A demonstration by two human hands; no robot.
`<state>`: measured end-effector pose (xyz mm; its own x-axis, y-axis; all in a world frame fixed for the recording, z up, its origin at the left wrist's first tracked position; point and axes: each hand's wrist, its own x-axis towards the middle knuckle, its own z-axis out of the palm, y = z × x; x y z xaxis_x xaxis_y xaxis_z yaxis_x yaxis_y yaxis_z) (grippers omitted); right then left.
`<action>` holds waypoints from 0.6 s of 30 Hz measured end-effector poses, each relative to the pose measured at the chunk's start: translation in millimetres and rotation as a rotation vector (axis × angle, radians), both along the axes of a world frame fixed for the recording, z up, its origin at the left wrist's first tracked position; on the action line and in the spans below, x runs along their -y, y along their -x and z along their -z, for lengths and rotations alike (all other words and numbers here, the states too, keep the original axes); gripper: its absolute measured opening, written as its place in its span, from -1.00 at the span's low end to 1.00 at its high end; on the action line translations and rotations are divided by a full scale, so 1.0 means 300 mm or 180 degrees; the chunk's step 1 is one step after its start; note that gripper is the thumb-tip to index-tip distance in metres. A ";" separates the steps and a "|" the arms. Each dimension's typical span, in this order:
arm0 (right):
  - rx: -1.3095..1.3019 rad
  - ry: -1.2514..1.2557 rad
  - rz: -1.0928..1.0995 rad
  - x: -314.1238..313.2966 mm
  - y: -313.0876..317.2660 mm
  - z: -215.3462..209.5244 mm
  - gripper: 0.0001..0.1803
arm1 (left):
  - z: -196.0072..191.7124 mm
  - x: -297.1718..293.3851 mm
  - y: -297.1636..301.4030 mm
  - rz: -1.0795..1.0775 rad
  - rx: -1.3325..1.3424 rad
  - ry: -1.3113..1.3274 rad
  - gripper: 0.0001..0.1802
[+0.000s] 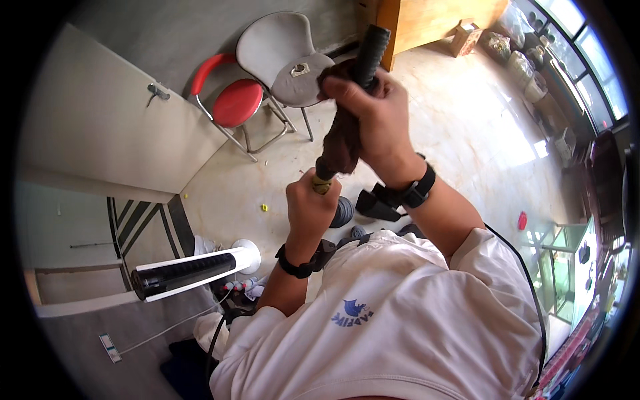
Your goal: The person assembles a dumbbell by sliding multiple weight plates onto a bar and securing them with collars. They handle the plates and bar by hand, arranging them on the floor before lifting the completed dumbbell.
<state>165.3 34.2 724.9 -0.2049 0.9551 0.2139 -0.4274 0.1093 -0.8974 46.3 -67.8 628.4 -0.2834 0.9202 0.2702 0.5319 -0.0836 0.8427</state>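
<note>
In front of my chest I hold a long dark rod [375, 53] with a ribbed black upper end, slanting up and to the right. My left hand [311, 212] is closed round its lower part, just below a brass-coloured band [321, 186]. Higher up, my right hand [385, 130] wraps a dark brown cloth [343, 143] about the rod, thumb pressed across it. The cloth hides the rod's middle. Beside my left hand shows a round, ribbed dark thing [343, 212]; whether it joins the rod I cannot tell.
A grey chair [283, 50] and a red-seated chair [237, 103] stand ahead, near an open door [113, 107]. At the left rises a white tower fan [247, 257] with a cord. A wooden desk [427, 27] is ahead right, with bags [520, 67] along the window. A glass case [567, 267] stands right.
</note>
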 end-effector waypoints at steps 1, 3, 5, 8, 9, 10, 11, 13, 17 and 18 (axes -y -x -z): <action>-0.0171 -0.0006 0.0072 -0.026 -0.014 0.001 -0.77 | 0.004 0.001 -0.011 0.0035 0.0087 0.0137 -0.83; -0.0499 0.0014 0.0135 -0.075 -0.048 0.004 -0.78 | 0.006 -0.006 -0.030 0.0121 0.0186 0.0344 -0.82; -0.0550 -0.0048 0.0225 -0.105 -0.083 -0.009 -0.76 | 0.002 -0.015 -0.043 0.0191 0.0209 0.0478 -0.81; -0.0419 0.0041 0.0232 -0.116 -0.139 -0.047 -0.75 | -0.016 -0.033 -0.080 0.0221 0.0256 0.0538 -0.81; -0.0374 0.0043 0.0243 -0.123 -0.155 -0.048 -0.75 | -0.021 -0.043 -0.098 0.0224 0.0280 0.0520 -0.82; -0.0472 0.0029 0.0197 -0.134 -0.167 -0.044 -0.75 | -0.019 -0.048 -0.113 0.0199 0.0222 0.0514 -0.82; -0.0568 -0.0017 0.0128 -0.154 -0.179 -0.048 -0.76 | -0.017 -0.057 -0.132 0.0156 0.0168 0.0474 -0.82; -0.0717 -0.0080 -0.0066 -0.189 -0.215 -0.064 -0.77 | -0.027 -0.085 -0.181 0.0063 0.0176 0.0357 -0.82; -0.1215 -0.0259 -0.0283 -0.235 -0.248 -0.072 -0.80 | -0.052 -0.147 -0.259 -0.0248 0.0002 0.0459 -0.81; -0.1266 -0.0249 -0.0382 -0.222 -0.259 -0.063 -0.81 | -0.050 -0.160 -0.271 -0.0315 0.0062 0.0541 -0.81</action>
